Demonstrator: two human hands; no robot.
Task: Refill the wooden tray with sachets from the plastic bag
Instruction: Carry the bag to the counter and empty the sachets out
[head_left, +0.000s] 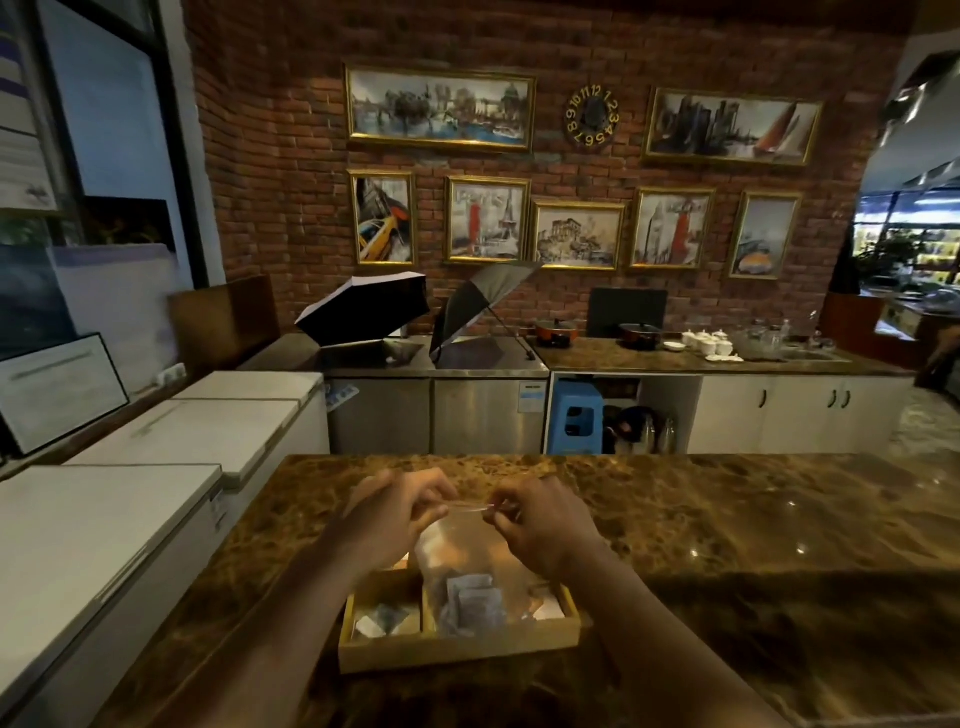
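Both hands pinch the top of the plastic bag (467, 561), left hand (395, 519) and right hand (540, 525) side by side. The bag hangs straight down over the wooden tray (457, 649) (sachets (475, 605) sit low inside).

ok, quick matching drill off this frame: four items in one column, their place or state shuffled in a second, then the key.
Things:
1. plastic bag
2. wooden tray
3. blue stool
4. wall clock

Place or state:
A. on the brick wall between two wide paintings
B. under the back counter, in an open bay
C. held up by its top edge between the left hand and the right hand
D. resting on the marble counter, divided into compartments

Pairs: 1-C, 2-D, 3-B, 4-A
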